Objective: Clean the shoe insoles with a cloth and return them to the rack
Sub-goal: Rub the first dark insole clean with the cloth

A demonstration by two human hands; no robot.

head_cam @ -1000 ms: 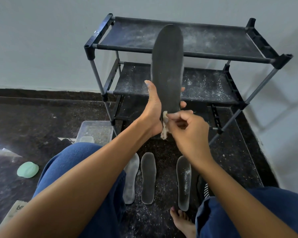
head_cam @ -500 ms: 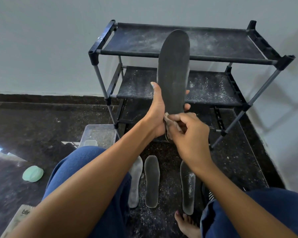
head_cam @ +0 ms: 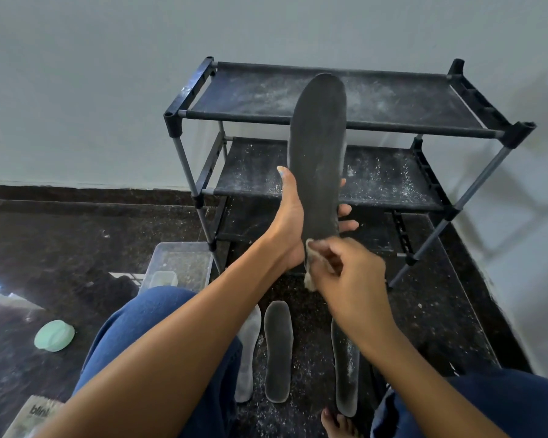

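My left hand (head_cam: 290, 222) holds a dark grey insole (head_cam: 318, 153) upright by its lower part, thumb on the left edge and fingers behind. My right hand (head_cam: 348, 273) pinches a small beige cloth (head_cam: 310, 281) against the insole's bottom end. The cloth is mostly hidden under my fingers. Three more insoles lie on the floor between my legs: a pale one (head_cam: 249, 352), a dark one (head_cam: 277, 350) and a dusty one (head_cam: 345, 374). The black shoe rack (head_cam: 329, 121) stands behind, its shelves speckled with white dust.
A clear plastic tub (head_cam: 179, 267) sits left of the rack. A green round lid (head_cam: 54, 335) and a paper bag (head_cam: 32, 415) lie on the dark floor at left. My bare foot (head_cam: 337, 423) is near the dusty insole. A grey wall backs the rack.
The cloth in my right hand has stayed at the insole's lower end with small rubbing shifts. The insole keeps its upright pose in my left hand.
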